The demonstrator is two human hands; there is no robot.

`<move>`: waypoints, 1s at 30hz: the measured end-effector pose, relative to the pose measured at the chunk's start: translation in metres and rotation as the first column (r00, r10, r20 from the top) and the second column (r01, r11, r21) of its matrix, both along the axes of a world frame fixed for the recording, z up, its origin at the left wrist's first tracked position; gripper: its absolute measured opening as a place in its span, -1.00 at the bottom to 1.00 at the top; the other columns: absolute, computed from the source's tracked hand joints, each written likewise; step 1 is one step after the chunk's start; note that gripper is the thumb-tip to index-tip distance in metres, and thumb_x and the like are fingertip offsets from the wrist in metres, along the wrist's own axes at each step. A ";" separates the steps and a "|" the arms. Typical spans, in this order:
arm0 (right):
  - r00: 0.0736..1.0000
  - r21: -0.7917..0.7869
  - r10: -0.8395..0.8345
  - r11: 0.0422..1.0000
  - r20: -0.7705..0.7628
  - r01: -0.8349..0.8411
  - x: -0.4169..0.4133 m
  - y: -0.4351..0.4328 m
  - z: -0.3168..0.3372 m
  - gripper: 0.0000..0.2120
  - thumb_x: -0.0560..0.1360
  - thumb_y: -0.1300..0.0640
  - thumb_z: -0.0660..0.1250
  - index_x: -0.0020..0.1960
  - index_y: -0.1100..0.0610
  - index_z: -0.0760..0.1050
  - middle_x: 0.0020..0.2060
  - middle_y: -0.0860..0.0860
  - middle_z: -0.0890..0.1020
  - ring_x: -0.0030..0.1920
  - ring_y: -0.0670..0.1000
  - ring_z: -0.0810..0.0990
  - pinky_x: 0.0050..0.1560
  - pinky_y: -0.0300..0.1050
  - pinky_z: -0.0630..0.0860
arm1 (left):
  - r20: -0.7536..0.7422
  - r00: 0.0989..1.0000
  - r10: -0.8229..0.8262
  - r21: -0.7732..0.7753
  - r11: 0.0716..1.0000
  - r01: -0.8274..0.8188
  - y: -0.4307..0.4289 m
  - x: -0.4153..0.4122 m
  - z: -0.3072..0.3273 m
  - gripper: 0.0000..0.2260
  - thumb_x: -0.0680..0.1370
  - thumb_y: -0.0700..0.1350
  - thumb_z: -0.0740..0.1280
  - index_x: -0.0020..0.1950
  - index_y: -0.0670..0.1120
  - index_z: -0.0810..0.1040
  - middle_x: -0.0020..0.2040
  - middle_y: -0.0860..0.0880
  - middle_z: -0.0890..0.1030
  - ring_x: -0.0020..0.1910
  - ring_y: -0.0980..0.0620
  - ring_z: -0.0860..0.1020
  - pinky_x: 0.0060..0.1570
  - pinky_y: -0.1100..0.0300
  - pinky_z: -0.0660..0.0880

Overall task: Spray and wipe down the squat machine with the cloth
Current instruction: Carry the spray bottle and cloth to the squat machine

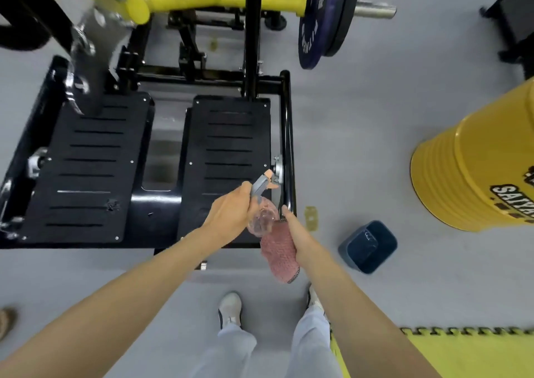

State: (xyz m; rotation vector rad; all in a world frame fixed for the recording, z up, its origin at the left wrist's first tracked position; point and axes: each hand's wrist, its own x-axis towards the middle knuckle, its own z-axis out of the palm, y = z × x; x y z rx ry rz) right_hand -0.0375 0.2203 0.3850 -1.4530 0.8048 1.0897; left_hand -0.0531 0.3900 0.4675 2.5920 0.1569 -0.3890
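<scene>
Left hand [231, 217] fingers wrapped round spray bottle [261, 218], nozzle past the fingertips, above the squat machine [231, 135] footplate. Right hand [293, 230] fingers clamp cloth [278, 255], hanging beneath them

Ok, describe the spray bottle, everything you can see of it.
The spray bottle has a clear, faintly pink plastic body and a grey trigger head with a peach nozzle. It is tilted, nozzle pointing away from the person toward the right frame rail of the machine. The left hand grips it around the neck. Its body lies beside the pink cloth held in the right hand; whether they touch is unclear.
</scene>
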 end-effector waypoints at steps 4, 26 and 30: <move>0.997 0.073 -0.080 0.994 0.012 0.079 -0.006 0.034 0.112 -0.25 0.30 -0.48 0.28 0.18 0.10 0.58 0.04 0.15 0.67 0.11 0.19 0.61 0.29 0.19 0.43 | 0.162 0.986 -0.027 -0.028 0.999 0.032 0.020 0.007 0.092 -0.82 0.66 -0.06 0.07 -0.11 -0.10 0.27 -0.30 -0.01 0.48 -0.40 -0.02 0.42 -0.37 0.08 0.27; 0.905 0.372 -0.047 0.919 0.424 -0.127 0.134 0.051 0.388 -0.57 0.46 -0.25 0.31 -0.09 0.13 0.66 -0.15 0.12 0.71 -0.09 0.12 0.64 -0.04 -0.06 0.52 | 0.390 0.803 0.450 -0.730 0.682 -0.027 0.000 0.112 0.373 -0.85 0.49 -0.16 0.44 -0.04 0.00 0.50 -0.23 0.04 0.56 -0.23 0.11 0.51 -0.26 0.35 0.46; 0.855 0.284 0.096 0.919 0.510 -0.272 0.150 0.057 0.422 -0.49 0.35 -0.33 0.39 -0.03 0.10 0.68 -0.08 0.07 0.71 0.02 0.10 0.65 0.26 0.03 0.46 | 0.410 0.825 0.388 -0.635 0.771 -0.048 0.014 0.125 0.405 -0.81 0.48 -0.14 0.44 -0.20 -0.10 0.44 -0.31 -0.01 0.49 -0.33 0.11 0.44 -0.30 0.34 0.37</move>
